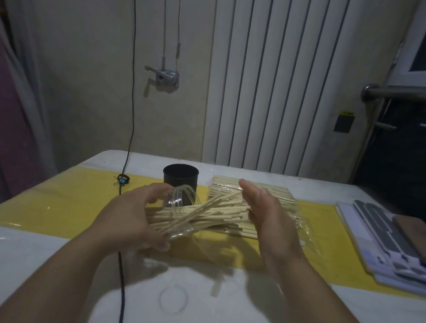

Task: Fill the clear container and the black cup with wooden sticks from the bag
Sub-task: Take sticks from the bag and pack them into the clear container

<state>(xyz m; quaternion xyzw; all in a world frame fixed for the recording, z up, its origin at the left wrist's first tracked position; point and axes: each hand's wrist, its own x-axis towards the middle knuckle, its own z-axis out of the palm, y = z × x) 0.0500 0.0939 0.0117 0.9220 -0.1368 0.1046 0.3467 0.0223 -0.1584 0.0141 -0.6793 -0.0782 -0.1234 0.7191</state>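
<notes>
black cable crosses table front edge btwn our forearms. mid-table, our left hand grasps clear container, tipped sideways; right hand, fingers straight and released, pushes wooden sticks into its mouth. container partly loaded, we judge. black cup near far edge looks empty; bag beside it holds plenty. approx half the job left.
</notes>
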